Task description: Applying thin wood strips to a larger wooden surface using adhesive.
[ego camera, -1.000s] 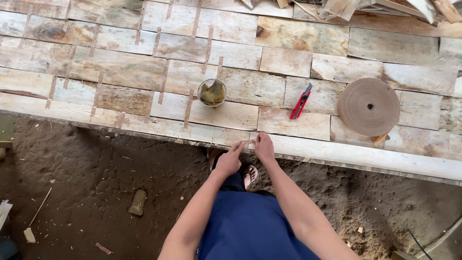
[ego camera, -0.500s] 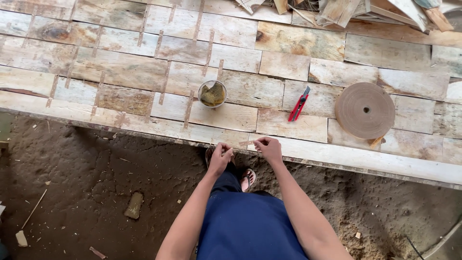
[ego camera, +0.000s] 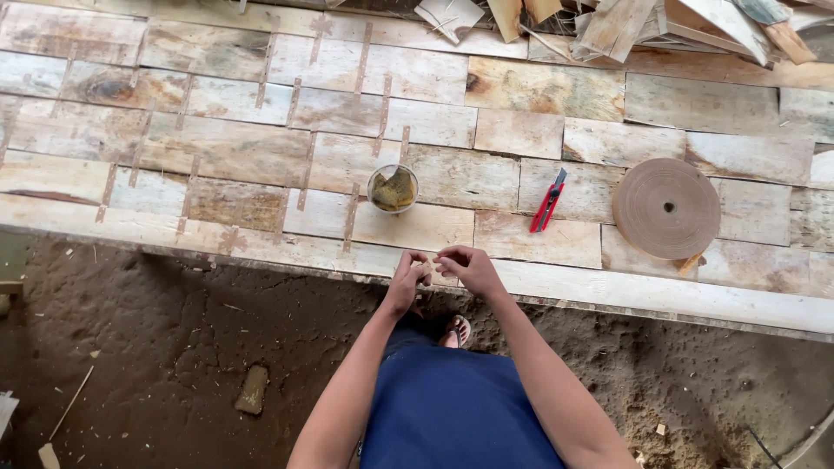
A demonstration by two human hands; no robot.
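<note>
A small strip of tape (ego camera: 430, 267) sits pinched between the left hand (ego camera: 408, 280) and the right hand (ego camera: 469, 265), whose fingertips meet at the near edge of the patched wooden sheet (ego camera: 261, 148). Just beyond the hands stands a small cup (ego camera: 393, 188). Farther right lie a red knife (ego camera: 548, 201) and a brown tape roll (ego camera: 666, 208).

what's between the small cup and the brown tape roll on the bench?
Head view: a red utility knife lies on the wooden pieces between the cup and the tape roll, nearer the roll, touching neither. Otherwise bare wood.
</note>
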